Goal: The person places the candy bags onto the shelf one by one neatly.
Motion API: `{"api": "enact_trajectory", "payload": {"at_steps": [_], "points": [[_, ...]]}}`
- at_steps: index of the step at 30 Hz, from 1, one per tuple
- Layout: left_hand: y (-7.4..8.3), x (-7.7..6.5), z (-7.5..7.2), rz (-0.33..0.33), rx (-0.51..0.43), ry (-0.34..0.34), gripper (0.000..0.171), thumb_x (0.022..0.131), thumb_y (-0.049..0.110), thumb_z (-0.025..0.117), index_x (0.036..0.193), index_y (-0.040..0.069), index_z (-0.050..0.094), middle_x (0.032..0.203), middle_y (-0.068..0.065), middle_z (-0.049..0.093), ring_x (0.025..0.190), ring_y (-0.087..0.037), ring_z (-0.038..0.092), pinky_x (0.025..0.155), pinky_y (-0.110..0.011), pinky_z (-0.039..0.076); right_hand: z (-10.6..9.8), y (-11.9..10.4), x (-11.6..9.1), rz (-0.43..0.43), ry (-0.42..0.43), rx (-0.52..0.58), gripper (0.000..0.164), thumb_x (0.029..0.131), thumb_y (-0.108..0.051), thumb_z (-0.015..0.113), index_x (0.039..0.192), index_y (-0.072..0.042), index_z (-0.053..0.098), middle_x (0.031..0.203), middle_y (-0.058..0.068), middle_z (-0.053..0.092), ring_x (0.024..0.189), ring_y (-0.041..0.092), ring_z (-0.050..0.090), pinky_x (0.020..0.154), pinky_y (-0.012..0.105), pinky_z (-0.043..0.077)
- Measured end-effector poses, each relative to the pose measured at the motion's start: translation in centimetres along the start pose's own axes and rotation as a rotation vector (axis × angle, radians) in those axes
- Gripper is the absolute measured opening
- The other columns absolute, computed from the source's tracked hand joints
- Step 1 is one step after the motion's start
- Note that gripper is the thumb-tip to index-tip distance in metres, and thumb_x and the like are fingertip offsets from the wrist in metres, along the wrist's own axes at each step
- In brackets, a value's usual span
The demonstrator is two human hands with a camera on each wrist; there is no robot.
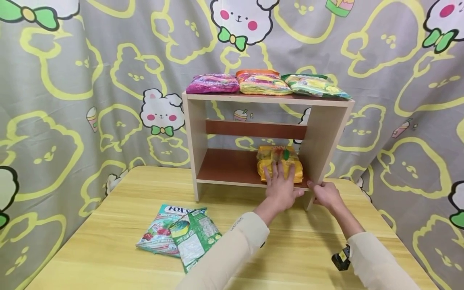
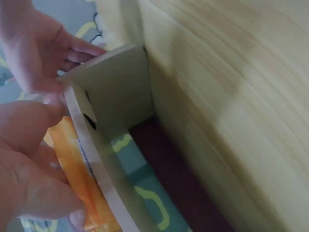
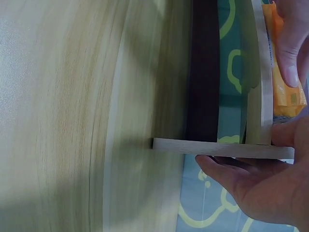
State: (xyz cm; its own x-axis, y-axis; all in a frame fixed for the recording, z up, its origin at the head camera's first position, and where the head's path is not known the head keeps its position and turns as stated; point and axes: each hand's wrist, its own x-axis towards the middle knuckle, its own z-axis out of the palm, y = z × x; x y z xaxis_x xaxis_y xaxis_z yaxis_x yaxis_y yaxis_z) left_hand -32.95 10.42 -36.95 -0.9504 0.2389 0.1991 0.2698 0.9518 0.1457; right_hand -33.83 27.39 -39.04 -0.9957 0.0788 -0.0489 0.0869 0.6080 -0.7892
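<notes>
Cream sleeves (image 1: 232,249), hands (image 1: 280,194) on glossy packet (image 1: 272,154) and boxy shelf (image 1: 228,163), woodgrain tabletop (image 1: 108,241)

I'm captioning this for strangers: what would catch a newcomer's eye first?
Probably the grey fabric curtain with white cartoon animals, filling the background. Next come three colourful plastic packets atop the beige-brown wooden shelf, and a yellow plastic packet on its lower board's right side.

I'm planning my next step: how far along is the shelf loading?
Looks done: three packets atop the shelf unit. In hand: left hand on the yellow packet, lower shelf; right hand gripping the unit's right side. Probably remaining: the FOX'S packet and green packet on the table.
</notes>
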Motion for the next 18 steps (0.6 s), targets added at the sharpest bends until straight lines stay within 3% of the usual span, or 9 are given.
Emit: {"api": "enact_trajectory", "payload": {"at_steps": [3, 8, 13, 18], "points": [[0.1, 0.0, 0.2, -0.004, 0.068, -0.004, 0.093, 0.092, 0.072, 0.048, 0.164, 0.030, 0.007, 0.172, -0.010, 0.006, 0.159, -0.028, 0.003, 0.129, -0.050, 0.003, -0.2, 0.0, 0.0, -0.001, 0.000, -0.018, 0.068, 0.106, -0.043, 0.042, 0.137, 0.016, 0.050, 0.136, 0.040, 0.052, 0.107, 0.040, 0.069, 0.086, 0.045, 0.061], [0.6, -0.7, 0.1, -0.045, 0.210, -0.048, 0.105, 0.086, 0.082, 0.044, 0.164, 0.028, 0.000, 0.172, -0.008, -0.003, 0.159, -0.027, 0.000, 0.130, -0.041, 0.003, -0.3, 0.1, 0.0, 0.008, 0.022, -0.032, 0.066, 0.105, -0.044, 0.044, 0.133, 0.016, 0.054, 0.125, 0.037, 0.061, 0.088, 0.029, 0.073, 0.080, 0.041, 0.061], [1.5, -2.1, -0.8, -0.089, 0.223, -0.127, 0.105, 0.084, 0.081, 0.048, 0.164, 0.033, -0.001, 0.172, -0.011, -0.007, 0.158, -0.033, -0.002, 0.130, -0.044, 0.003, -0.3, 0.1, 0.2, -0.002, 0.040, -0.036, 0.064, 0.104, -0.042, 0.046, 0.128, 0.016, 0.058, 0.115, 0.034, 0.066, 0.080, 0.021, 0.072, 0.076, 0.039, 0.061], [2.4, -2.8, -1.3, -0.145, 0.239, -0.119, 0.100, 0.084, 0.080, 0.050, 0.163, 0.038, 0.004, 0.171, -0.017, 0.005, 0.157, -0.039, 0.005, 0.129, -0.049, 0.007, -0.1, 0.2, 0.3, -0.002, 0.030, -0.017, 0.065, 0.104, -0.042, 0.046, 0.128, 0.017, 0.057, 0.121, 0.037, 0.063, 0.084, 0.022, 0.072, 0.075, 0.037, 0.062]]}}
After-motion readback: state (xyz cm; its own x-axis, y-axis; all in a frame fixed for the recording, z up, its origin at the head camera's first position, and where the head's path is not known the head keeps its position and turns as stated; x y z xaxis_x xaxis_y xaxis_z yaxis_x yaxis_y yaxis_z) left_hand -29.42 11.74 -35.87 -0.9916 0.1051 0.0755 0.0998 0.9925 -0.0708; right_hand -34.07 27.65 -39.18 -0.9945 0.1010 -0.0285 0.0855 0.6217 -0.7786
